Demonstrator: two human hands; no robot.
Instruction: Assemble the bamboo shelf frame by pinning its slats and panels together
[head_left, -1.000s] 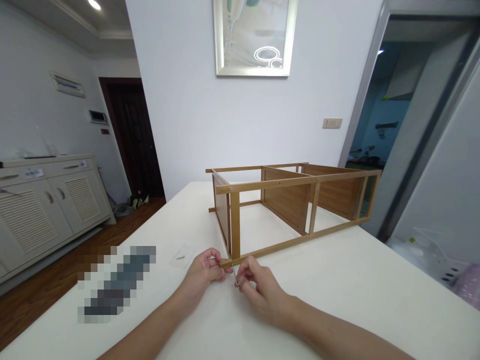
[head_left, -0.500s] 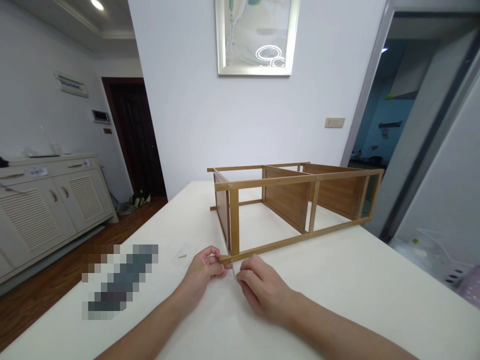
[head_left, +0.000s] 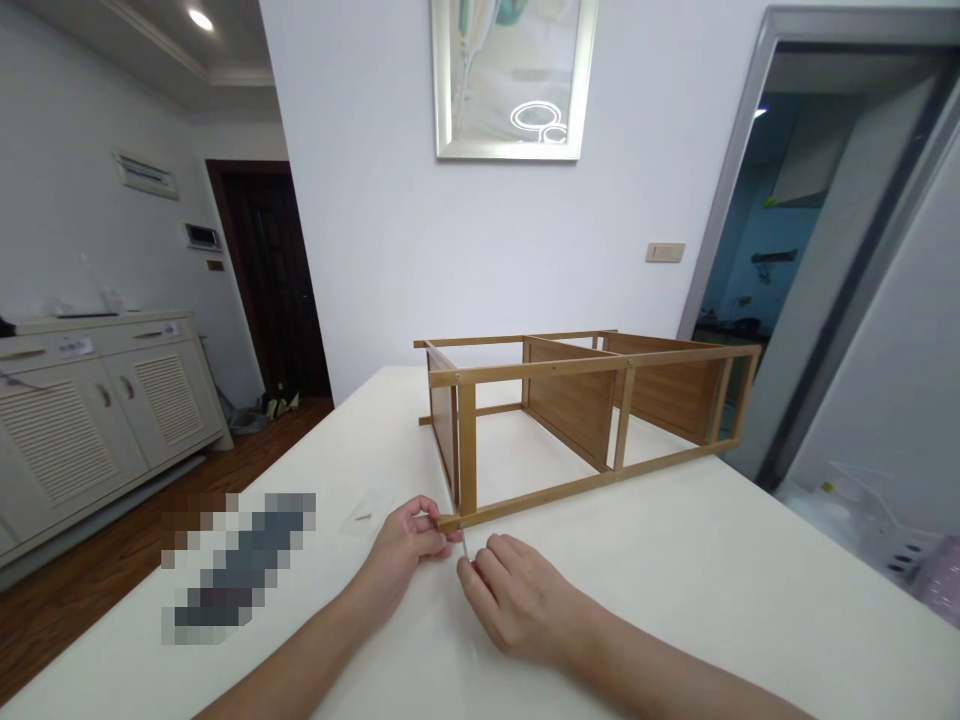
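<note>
A bamboo shelf frame (head_left: 577,400) lies on its side on the white table (head_left: 712,560). My left hand (head_left: 409,540) is closed around the near end of its bottom rail, at the front corner. My right hand (head_left: 514,600) pinches a small metal hex key (head_left: 463,543) whose tip is at a screw in that corner. The fingers of my right hand are curled over the key's lower end.
A small clear bag (head_left: 365,512) with a part inside lies left of my left hand. A pixelated dark object (head_left: 236,565) sits on the table's left side. A white sideboard (head_left: 97,400) stands left; a doorway (head_left: 787,260) opens right, with a plastic basket (head_left: 870,510) beyond the table edge.
My right hand has swung left and lower around the corner with the hex key, its wrist turning. My left hand has kept its hold on the rail end.
</note>
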